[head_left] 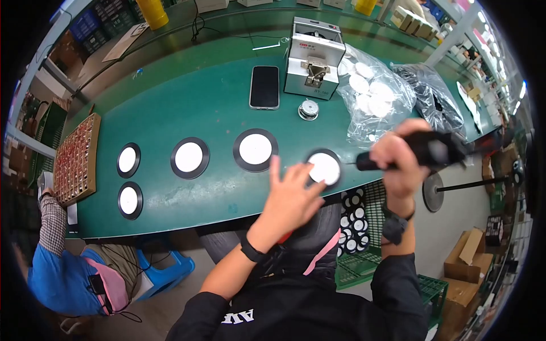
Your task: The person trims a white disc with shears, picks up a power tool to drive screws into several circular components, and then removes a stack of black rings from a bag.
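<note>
My left hand (290, 199) has its fingers spread, and the fingertips rest on or just above the near left edge of a black-rimmed disc (325, 168) with a white centre. To the right of that disc, my right hand (401, 156) is closed around a black power screwdriver (435, 149). The tool is held sideways, blurred by motion, with a thin bit pointing left toward the disc. A similar disc (255, 150) lies beyond my left fingertips, and another disc (190, 158) sits farther left. Two smaller-looking discs (128, 160) lie one behind the other at the left.
Behind are a phone (264, 87), a grey box-shaped machine (313, 71), a round metal part (308, 109) and a clear bag of white discs (375, 94). Below the table edge, a green crate (372, 227) holds several discs. A co-worker (68, 273) sits left beside a tray of parts (78, 159).
</note>
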Motion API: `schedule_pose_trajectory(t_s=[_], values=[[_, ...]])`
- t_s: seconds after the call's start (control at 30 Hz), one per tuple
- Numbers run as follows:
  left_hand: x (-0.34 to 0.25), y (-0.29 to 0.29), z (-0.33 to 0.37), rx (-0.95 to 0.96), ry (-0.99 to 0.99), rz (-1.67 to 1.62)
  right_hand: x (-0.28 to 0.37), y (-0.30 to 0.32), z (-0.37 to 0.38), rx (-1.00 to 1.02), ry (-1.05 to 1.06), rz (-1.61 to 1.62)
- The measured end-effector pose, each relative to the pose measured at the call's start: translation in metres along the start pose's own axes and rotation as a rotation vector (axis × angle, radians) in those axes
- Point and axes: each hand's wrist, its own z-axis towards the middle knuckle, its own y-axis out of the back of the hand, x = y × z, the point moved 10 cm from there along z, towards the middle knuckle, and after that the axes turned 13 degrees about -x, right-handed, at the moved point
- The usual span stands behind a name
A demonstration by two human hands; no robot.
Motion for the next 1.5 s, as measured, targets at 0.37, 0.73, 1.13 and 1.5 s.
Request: schedule_pose_trajectory(t_s=[0.37, 0.73, 1.13, 1.5], values=[[0.068, 0.052, 0.013, -0.181, 0.203, 0.207, 0.085, 0.060, -0.019, 0.123, 0.217, 0.079], [0.037, 0.026, 0.006, -0.056, 0.076, 0.089, 0.007, -0.065, 0.118, 0.077, 0.157, 0.209], [0.038, 0.032, 0.010, -0.050, 0.055, -0.015, -0.078, -0.109, 0.141, 0.142, -0.086, 0.127], [0.043, 0.024, 0.011, -0.063, 0.111, 0.063, -0.038, -0.062, -0.001, 0.282, -0.105, 0.183]])
